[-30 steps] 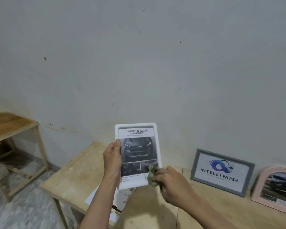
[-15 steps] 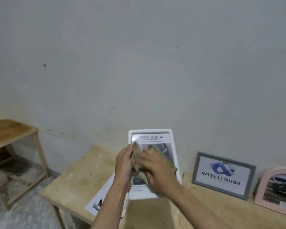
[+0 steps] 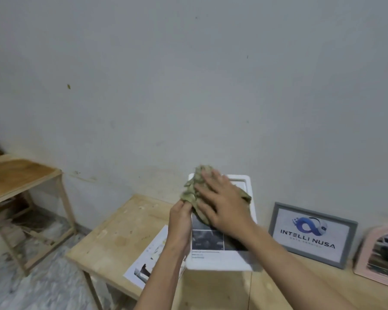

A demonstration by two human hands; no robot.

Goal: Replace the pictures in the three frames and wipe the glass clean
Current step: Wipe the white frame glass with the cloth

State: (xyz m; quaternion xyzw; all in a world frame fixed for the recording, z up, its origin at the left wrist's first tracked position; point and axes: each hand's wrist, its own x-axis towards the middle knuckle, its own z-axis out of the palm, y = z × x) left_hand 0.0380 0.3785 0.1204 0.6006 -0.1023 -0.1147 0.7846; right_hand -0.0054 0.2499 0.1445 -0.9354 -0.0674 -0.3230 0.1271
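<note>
A white picture frame (image 3: pixel 220 260) with a car print is held upright above the wooden table (image 3: pixel 121 233). My left hand (image 3: pixel 180 222) grips the frame's left edge. My right hand (image 3: pixel 222 204) lies flat on an olive-green cloth (image 3: pixel 194 189) and presses it against the upper part of the glass. The cloth and hand hide the top half of the print. A grey frame (image 3: pixel 311 234) with a blue logo and a pink arched frame (image 3: pixel 381 256) with a car picture lean against the wall to the right.
Loose printed sheets (image 3: pixel 148 260) lie on the table under my left forearm, near its front edge. A second wooden table (image 3: pixel 16 175) stands to the left, with a marbled floor (image 3: pixel 31 276) between the two. A plain grey wall fills the background.
My right hand has carried the cloth from the frame's lower right corner up across the glass to the top left. The frame has shifted right and lower in view.
</note>
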